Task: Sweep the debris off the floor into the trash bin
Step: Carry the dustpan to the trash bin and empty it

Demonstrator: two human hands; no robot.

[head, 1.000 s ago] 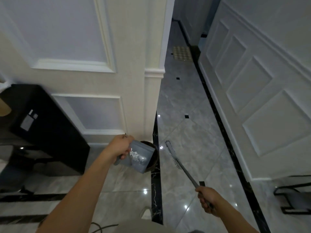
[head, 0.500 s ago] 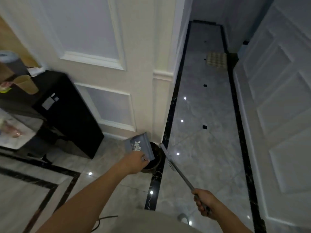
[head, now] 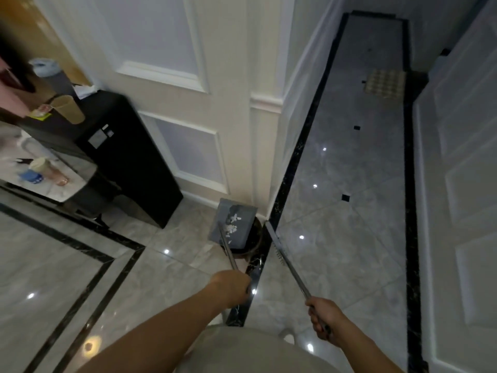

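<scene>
So the left hand (head: 233, 285) is wrapped tight around the long metal handle of a grey dustpan (head: 233, 222), and the pan sits tipped over a dark round trash bin (head: 254, 244) tucked at the foot of the cream wall corner. White debris (head: 231, 224) is scattered on the pan's face. The right hand (head: 321, 316) is clenched on the broom (head: 277, 242) handle, its brush head just right of the bin, over the black floor strip. A black cabinet (head: 129, 160) stands further left.
</scene>
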